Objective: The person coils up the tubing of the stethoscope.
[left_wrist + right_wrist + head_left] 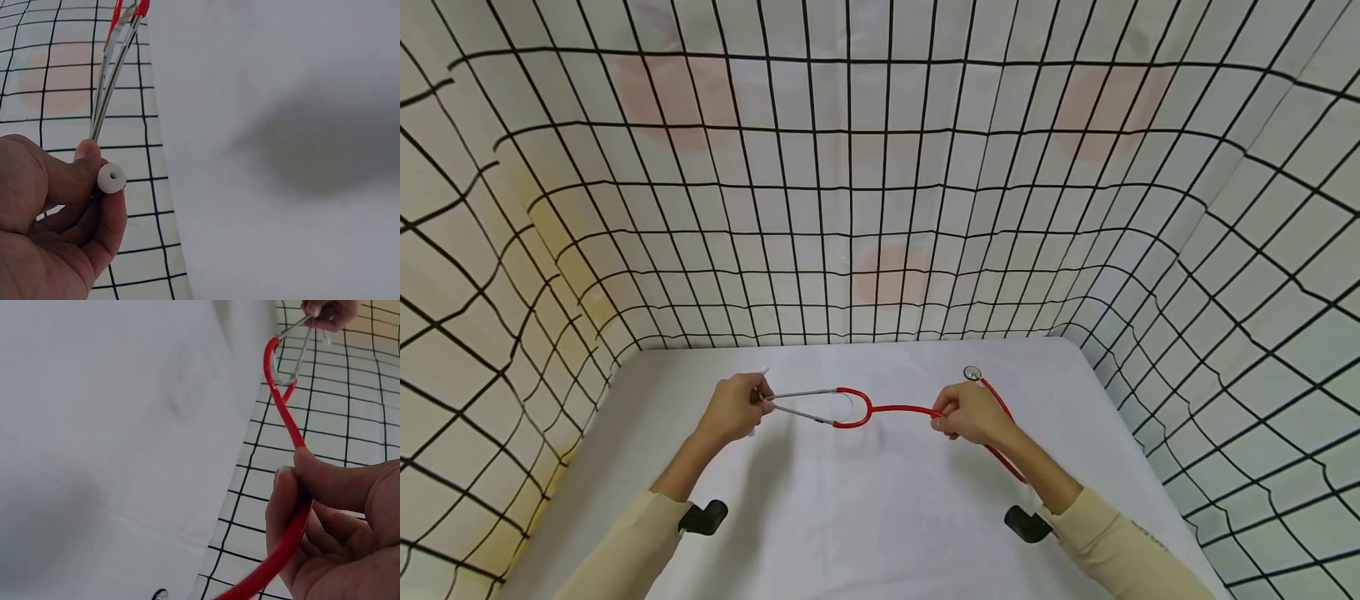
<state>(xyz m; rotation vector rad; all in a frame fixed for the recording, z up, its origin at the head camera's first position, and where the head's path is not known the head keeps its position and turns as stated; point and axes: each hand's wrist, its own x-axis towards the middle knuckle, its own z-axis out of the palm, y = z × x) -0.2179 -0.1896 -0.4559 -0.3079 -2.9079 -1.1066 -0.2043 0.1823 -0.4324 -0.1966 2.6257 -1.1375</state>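
- Two pinches going on: the fingers of my left hand are closed on the stethoscope by its metal ear tubes, near the ends.
- Fingers of my right hand are closed too, thumb and forefinger nipping the red tubing past the fork.
- So the thing's strung between both hands, and going by the shadows I'd say it's up off the worktop.
- My tip: go easy on the pull. That tubing probably stretches, and the ear tubes could twist in a light pinch.
- I'd also mind the slack, since the tube runs under my right forearm and could snag on the sleeve.
- Chestpiece lies just beyond the right hand; can't tell if it's touching the cloth, and the right wrist cam only catches its edge.
- One white ear tip shows nicely in the left wrist view, but what's tucked in that palm is hidden from me.
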